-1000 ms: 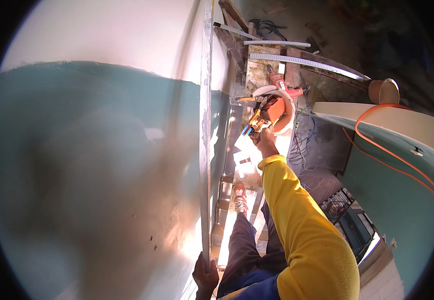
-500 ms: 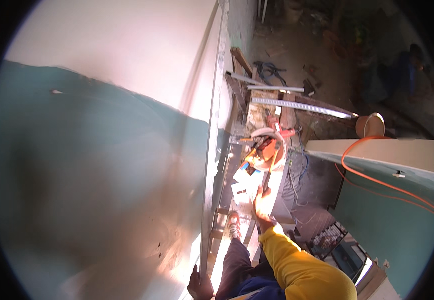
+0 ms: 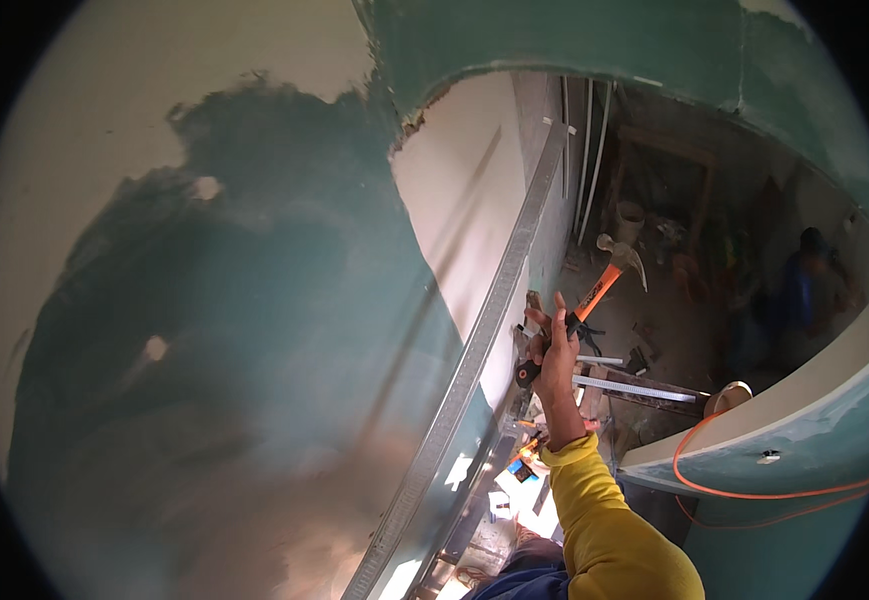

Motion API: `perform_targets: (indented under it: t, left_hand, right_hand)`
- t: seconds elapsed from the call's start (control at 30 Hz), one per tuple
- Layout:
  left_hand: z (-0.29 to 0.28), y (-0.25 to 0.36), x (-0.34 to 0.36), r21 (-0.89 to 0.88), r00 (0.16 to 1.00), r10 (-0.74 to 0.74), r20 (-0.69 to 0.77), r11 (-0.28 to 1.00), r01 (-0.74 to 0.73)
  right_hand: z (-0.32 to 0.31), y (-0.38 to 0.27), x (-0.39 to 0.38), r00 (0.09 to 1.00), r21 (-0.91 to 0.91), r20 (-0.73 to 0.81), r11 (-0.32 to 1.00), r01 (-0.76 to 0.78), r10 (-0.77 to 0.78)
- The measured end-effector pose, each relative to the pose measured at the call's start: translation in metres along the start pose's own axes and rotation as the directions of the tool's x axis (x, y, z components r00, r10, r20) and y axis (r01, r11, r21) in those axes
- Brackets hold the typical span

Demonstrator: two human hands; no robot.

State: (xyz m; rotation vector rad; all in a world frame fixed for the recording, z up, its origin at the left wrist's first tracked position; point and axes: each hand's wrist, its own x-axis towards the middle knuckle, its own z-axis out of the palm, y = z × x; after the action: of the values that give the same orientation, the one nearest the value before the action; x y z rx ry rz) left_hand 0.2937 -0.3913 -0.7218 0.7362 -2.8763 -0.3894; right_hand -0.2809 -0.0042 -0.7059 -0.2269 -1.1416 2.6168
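Observation:
My right hand (image 3: 554, 365) is raised in front of me, closed around the black grip of a claw hammer (image 3: 599, 290), with at least one finger pointing up. The hammer's orange shaft slants up to the right, and its metal head is clear of any surface. To the left of this hand, a long perforated metal channel (image 3: 464, 385) runs diagonally along the green and white wall. My left hand is out of view, as is the channel's lower end.
Below my right arm, tools (image 3: 524, 460) and white pieces lie on a sunlit plank. A slotted metal strip (image 3: 634, 388) crosses beyond it. An orange cable (image 3: 694, 440) hangs over a curved board edge (image 3: 784, 405) at right. A person (image 3: 806, 280) is in the dim background.
My right hand has lifted the hammer from beside the tool bucket to in front of me. The view has tilted up, and my left hand, earlier at the channel's lower end, has left view.

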Motion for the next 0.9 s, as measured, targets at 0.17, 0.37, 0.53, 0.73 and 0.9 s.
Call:
perform_targets:
  t: [0.17, 0.37, 0.53, 0.73, 0.9]
  left_hand:
    - [-0.074, 0.004, -0.020, -0.025, 0.969, 0.071, -0.236, 0.997, -0.079]
    - [-0.100, -0.075, -0.079, -0.061, 0.981, -0.036, -0.193, 0.998, 0.024]
    - [-0.109, -0.092, -0.090, 0.245, 0.919, 0.298, -0.259, 0.940, -0.236]
    - [-0.082, -0.126, -0.095, 0.313, 0.930, 0.209, -0.301, 0.943, -0.111]
    - [-0.068, -0.122, -0.100, 0.220, 0.892, 0.160, -0.424, 0.973, -0.070]
  right_hand:
    - [0.067, -0.038, -0.033, 0.994, 0.114, 0.070, 0.991, 0.075, -0.083]
    - [0.089, -0.062, -0.095, 0.991, 0.276, 0.087, 0.958, 0.078, -0.105]
    - [0.075, -0.059, -0.120, 0.973, 0.352, 0.180, 0.933, 0.075, -0.146]
    - [0.079, -0.053, -0.141, 0.991, 0.332, 0.127, 0.943, 0.003, -0.048]
    - [0.071, -0.017, -0.153, 0.991, 0.097, 0.133, 0.995, -0.003, -0.010]
